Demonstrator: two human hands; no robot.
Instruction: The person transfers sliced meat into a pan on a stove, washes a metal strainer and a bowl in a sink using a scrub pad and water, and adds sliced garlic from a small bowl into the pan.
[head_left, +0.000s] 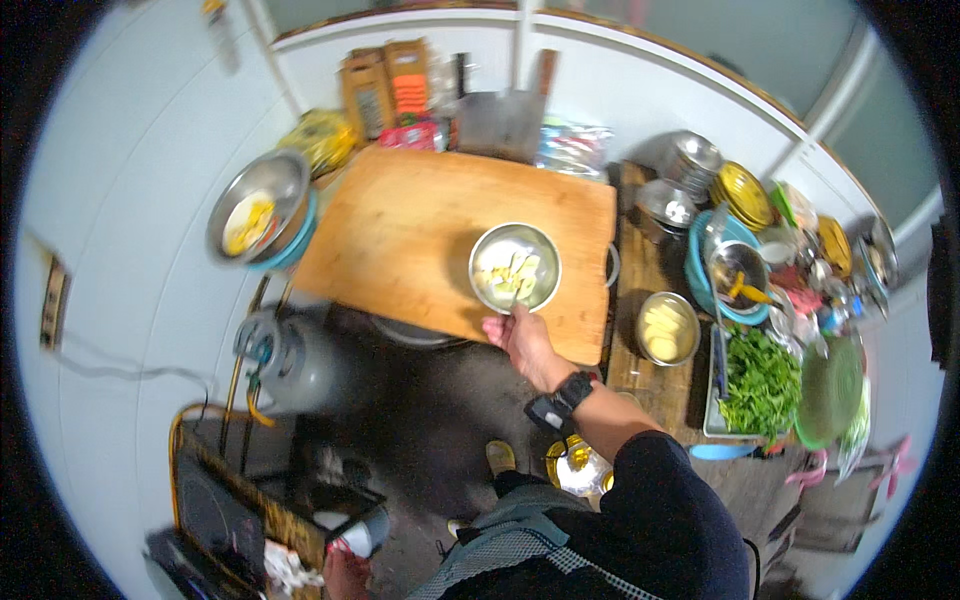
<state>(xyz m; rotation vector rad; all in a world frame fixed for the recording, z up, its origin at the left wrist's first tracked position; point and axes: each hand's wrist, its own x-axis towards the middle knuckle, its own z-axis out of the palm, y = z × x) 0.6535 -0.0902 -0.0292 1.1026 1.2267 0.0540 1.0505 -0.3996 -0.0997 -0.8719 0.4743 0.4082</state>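
My right hand (521, 341) grips the near rim of a round steel bowl (556, 259). Pale yellow-green slices (525, 276) and small yellowish pieces lie in it. The bowl is over the right part of a large wooden cutting board (405, 225); whether it touches the board I cannot tell. At the lower left edge of the picture is my left hand (346, 576), partly cut off, beside a small red-and-white item (337, 546). Its fingers are too blurred to show a hold. To the right, a second steel bowl (694, 341) holds pale yellow slices in liquid.
A broad cleaver (499, 120) and graters (367, 97) stand behind the board. Nested basins (289, 176) are at its left. A blue basin (694, 251) and a tray of leafy greens (757, 382) crowd the right bench. A gas cylinder (292, 367) stands below left.
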